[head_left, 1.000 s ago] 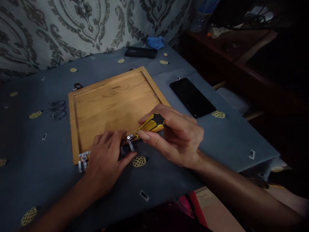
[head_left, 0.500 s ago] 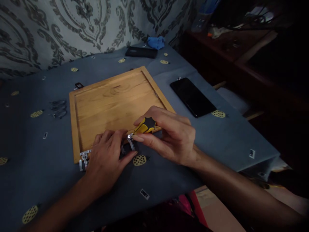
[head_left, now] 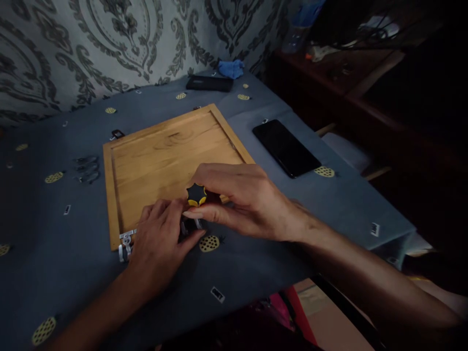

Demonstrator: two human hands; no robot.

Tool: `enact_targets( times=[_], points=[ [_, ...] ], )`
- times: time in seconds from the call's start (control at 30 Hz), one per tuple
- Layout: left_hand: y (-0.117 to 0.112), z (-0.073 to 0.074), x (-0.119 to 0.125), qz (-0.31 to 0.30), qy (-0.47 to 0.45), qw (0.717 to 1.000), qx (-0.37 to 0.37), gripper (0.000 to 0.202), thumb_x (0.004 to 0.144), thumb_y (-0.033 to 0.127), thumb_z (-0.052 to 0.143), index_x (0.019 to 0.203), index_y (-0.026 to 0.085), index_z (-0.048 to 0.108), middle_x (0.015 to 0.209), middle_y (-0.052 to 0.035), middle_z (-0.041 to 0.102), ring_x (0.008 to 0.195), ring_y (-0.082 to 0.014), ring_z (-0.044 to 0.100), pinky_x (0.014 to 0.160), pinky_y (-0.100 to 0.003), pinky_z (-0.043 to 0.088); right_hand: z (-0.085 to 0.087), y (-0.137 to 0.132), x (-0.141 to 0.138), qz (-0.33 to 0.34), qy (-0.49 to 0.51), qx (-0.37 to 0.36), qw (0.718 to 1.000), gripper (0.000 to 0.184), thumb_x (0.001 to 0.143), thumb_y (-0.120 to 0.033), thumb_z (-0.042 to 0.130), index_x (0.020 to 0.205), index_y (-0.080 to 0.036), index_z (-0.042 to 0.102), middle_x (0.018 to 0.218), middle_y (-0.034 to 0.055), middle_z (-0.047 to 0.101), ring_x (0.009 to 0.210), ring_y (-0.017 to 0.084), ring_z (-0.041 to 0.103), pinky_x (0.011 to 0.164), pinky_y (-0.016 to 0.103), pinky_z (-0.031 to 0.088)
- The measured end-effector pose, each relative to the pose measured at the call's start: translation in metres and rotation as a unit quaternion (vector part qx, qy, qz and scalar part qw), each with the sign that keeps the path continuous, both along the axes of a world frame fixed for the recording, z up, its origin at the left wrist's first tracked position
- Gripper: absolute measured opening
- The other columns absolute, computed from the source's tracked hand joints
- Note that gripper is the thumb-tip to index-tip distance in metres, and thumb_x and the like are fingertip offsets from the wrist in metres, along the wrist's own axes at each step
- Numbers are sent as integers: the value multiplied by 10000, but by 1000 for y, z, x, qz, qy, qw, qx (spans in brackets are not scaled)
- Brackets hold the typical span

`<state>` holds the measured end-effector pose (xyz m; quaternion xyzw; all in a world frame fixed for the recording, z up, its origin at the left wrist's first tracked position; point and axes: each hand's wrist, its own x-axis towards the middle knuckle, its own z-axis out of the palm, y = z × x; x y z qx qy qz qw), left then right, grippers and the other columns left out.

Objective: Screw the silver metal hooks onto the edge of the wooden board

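A screwdriver (head_left: 196, 195) with a yellow and black handle stands nearly upright in my right hand (head_left: 241, 200), gripped between thumb and fingers. Its tip is hidden below the handle. My left hand (head_left: 157, 239) lies over the near edge of a framed wooden board (head_left: 157, 161), its thumb and fingers around a small metal fitting (head_left: 198, 224) that shows only in part. A similar silver fitting (head_left: 126, 241) sits at the board's near left corner, with curved arms past the edge.
Several loose metal pieces (head_left: 87, 169) lie left of the board. Dark loops (head_left: 117, 133) show at its far edge. A black phone (head_left: 286, 147) lies on the right; a black case (head_left: 209, 83) and blue cloth (head_left: 231, 69) lie at the back by the patterned wall.
My right hand has moved slightly left and tipped the screwdriver from a slant to nearly upright over the fitting. My left hand stays in place. The view has shifted a little.
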<state>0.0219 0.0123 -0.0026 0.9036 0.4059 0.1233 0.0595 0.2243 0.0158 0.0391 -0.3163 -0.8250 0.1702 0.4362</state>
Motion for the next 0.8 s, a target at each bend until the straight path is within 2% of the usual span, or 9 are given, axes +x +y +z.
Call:
enact_targets(
  times=[0.2,0.43,0.5,0.63,0.8],
  points=[
    [0,1,1,2,2,1000,5,380,858,314,721,1152,205,505,1022,-61,686,941,-298,633,778,-445,480,-13,-1,-5,-50,58,-11,997,239,963,-321,597,793,-159,547,729,-26,532,652,76,526,594,197,441],
    [1,0,0,5,20,1000,-6,328,872,382,701,1065,162,552,969,-95,681,924,-321,628,773,-468,476,-17,0,-15,-88,79,20,993,253,951,-299,616,751,-186,509,702,-37,508,625,75,520,608,206,470],
    [1,0,0,2,19,1000,-4,305,881,385,689,1043,163,557,963,-96,681,915,-320,627,772,-468,473,-16,-1,-14,-79,76,13,994,229,952,-279,611,763,-194,514,714,-29,520,628,79,530,600,208,475],
    [0,0,-1,-1,9,1000,-4,317,898,373,667,1113,179,539,987,-82,684,946,-314,628,785,-455,466,-14,-6,-11,-52,81,33,995,127,951,-226,601,834,-190,564,742,-3,587,665,104,579,618,227,510],
    [0,1,0,8,-5,1000,-19,377,881,358,699,1161,196,506,1002,-70,687,959,-311,625,807,-458,459,-14,-14,-7,-127,168,60,976,101,919,-253,643,864,-203,574,712,9,620,663,163,613,576,318,516]
  ],
)
